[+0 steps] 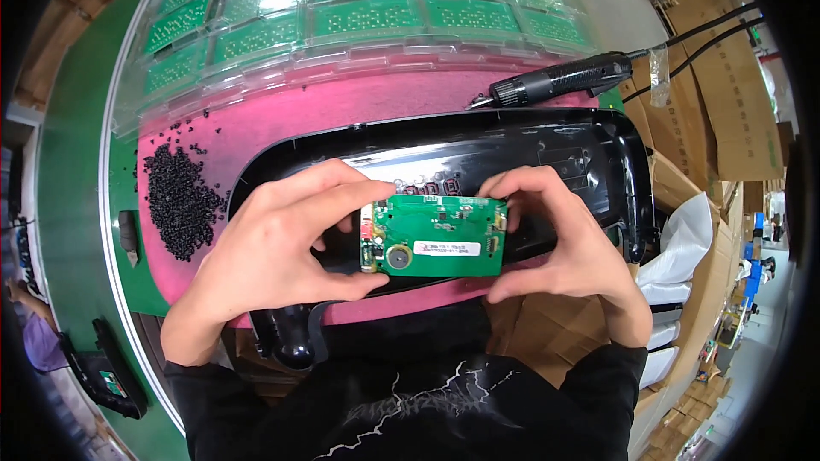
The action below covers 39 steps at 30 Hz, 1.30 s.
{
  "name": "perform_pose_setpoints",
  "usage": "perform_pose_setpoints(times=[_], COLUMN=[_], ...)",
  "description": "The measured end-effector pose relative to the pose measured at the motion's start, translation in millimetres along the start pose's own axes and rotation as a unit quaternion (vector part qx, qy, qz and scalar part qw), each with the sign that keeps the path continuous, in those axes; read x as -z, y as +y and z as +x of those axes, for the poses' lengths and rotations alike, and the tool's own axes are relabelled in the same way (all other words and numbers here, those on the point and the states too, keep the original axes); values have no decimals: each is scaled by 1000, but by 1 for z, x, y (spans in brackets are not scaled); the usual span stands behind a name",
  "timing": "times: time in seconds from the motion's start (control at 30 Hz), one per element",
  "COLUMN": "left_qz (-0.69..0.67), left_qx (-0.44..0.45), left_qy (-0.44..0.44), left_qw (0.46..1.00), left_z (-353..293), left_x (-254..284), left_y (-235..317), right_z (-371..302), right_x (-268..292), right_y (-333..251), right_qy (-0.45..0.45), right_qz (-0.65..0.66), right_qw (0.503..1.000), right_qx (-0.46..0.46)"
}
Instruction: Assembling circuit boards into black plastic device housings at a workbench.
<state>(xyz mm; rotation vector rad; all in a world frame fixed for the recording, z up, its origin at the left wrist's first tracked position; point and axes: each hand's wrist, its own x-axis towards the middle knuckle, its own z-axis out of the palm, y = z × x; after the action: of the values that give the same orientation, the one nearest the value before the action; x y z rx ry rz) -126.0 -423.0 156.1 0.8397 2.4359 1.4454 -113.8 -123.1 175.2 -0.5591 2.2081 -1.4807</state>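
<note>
Between my two hands a green circuit board [444, 235] is held up, its component side facing me, with a round buzzer and a white label on it. My left hand [286, 243] pinches its left end, thumb below and fingers above. At the right end, my right hand [555, 235] grips the corners in the same way. Under the board lies a glossy black plastic housing [342, 154], open side up, with a row of digit-shaped cutouts partly hidden by the board.
A pink mat [359, 90] lies under the housing. Small black screws [175, 201] form a pile at left. A black electric screwdriver [559, 78] rests behind the housing. Clear trays of green boards [363, 17] stand at the back. Cardboard [730, 94] flanks the right; another housing [107, 367] lies far left.
</note>
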Motion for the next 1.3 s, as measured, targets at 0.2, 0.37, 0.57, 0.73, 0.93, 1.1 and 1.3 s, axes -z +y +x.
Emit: perform_pose_setpoints(times=[0.2,0.37,0.57,0.73,0.93,1.1,1.3], left_qz=[93,154,181,199,199,200,225], left_qx=[-14,37,53,54,58,56,2], left_qy=[17,-9,-19,-24,-21,-27,-19], left_qw=[995,987,982,978,978,978,974], left_z=[2,8,8,8,8,7,4], left_x=[0,-5,-8,-9,-9,-7,-7], left_y=[-8,-7,-6,-3,-5,-5,-6], right_z=[22,26,26,26,27,29,27], right_x=[8,5,2,2,2,0,-3], right_y=[21,35,37,37,36,34,30], right_qy=[57,74,77,74,68,68,81], right_qz=[-211,-243,-263,-264,-272,-270,-287], right_qw=[963,956,952,953,953,953,948], right_qx=[161,150,136,125,118,117,113])
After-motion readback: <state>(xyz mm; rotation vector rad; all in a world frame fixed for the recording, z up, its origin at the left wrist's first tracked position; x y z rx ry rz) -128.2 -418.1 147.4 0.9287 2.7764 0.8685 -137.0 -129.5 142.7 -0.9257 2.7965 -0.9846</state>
